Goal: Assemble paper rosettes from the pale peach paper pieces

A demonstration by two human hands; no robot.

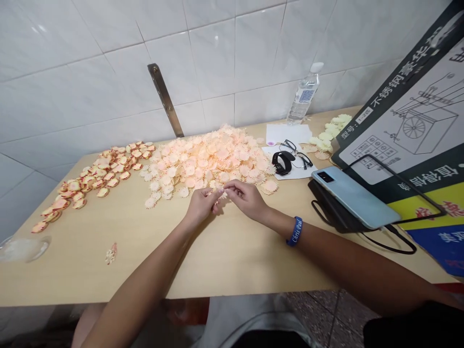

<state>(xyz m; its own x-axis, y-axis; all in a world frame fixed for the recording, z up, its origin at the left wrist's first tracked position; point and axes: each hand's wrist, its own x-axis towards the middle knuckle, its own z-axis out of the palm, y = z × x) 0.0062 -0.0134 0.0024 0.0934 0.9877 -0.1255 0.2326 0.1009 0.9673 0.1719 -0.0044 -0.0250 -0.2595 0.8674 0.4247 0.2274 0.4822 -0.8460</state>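
Observation:
My left hand (201,207) and my right hand (248,199) meet at the fingertips over the table, just in front of a big heap of pale pink, jagged-edged flower pieces (213,157). Both are closed in a pinch around a small pale flower piece (224,195), mostly covered by the fingers. To the left, a spread of yellowish flower pieces with red edges (103,169) reaches along the table edge. A small cluster of cream and red bits (110,254) lies by itself on the near left.
A clear round dish (25,249) sits at the left edge. At right are glasses (302,157), a black wristband (282,163) on white paper, a water bottle (305,94), pale yellow flowers (331,131), a light blue phone (353,195) on a black object, and a large printed box (409,130).

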